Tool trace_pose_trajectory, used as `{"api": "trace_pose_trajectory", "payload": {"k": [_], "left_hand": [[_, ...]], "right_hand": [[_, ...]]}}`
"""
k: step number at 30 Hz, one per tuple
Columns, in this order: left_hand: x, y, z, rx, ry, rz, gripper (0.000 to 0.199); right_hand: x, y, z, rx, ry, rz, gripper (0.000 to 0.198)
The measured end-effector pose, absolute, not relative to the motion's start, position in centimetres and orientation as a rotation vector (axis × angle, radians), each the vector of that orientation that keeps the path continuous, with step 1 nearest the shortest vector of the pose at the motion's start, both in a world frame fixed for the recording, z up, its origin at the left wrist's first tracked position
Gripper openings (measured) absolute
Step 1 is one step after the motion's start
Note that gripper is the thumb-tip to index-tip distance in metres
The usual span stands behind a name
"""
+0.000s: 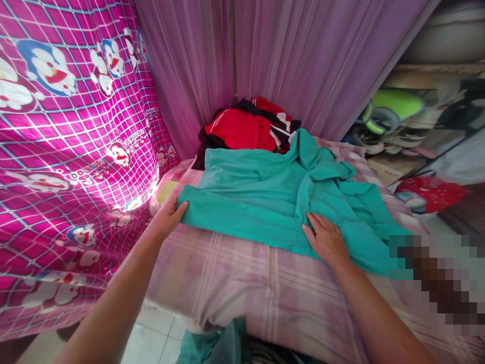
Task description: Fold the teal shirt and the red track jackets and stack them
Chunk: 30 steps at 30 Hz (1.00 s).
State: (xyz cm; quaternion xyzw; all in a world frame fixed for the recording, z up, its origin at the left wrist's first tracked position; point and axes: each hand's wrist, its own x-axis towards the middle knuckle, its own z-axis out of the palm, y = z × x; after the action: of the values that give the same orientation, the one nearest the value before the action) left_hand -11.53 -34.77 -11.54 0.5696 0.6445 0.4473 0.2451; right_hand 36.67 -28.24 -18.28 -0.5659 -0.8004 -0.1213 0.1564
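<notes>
A teal shirt (pixel 250 202) lies spread across the bed, with its left part fairly flat and a near strip folded over. Toward the right its fabric is bunched into loose folds. My left hand (pixel 170 217) pinches the shirt's near left corner between thumb and fingers. On the near part of the shirt, right of its middle, rests my right hand (pixel 326 237); its fingers lie on the cloth with the thumb apart from them. Behind the shirt is a pile of red and black clothes (pixel 242 129).
The bed (pixel 227 283) has a pink checked sheet. A bright pink cartoon-print curtain (pixel 76 167) hangs close on the left, and purple curtains (pixel 280 55) hang behind. At the right, shelves hold shoes (pixel 405 136) and a green item (pixel 397 103). More teal cloth (pixel 212 344) shows at the bottom.
</notes>
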Motion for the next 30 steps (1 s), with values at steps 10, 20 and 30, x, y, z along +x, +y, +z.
{"api": "trace_pose_trajectory", "payload": {"k": [10,20,30], "left_hand": [[-11.7,-35.9,-10.7,1.301,1.635,1.179,0.065],[-12.0,-35.2,-13.7,1.506,2.407,0.679,0.032],[-1.7,-34.9,-11.6,2.381,2.043,0.383,0.046]], "right_hand": [[36.8,-28.1,-18.6,-1.593,-2.281,-0.326,0.050],[36.9,-28.0,-18.6,-1.564,-2.284,-0.336,0.051],[36.7,-28.2,-18.3,-1.578,-2.280,-0.365,0.050]]}}
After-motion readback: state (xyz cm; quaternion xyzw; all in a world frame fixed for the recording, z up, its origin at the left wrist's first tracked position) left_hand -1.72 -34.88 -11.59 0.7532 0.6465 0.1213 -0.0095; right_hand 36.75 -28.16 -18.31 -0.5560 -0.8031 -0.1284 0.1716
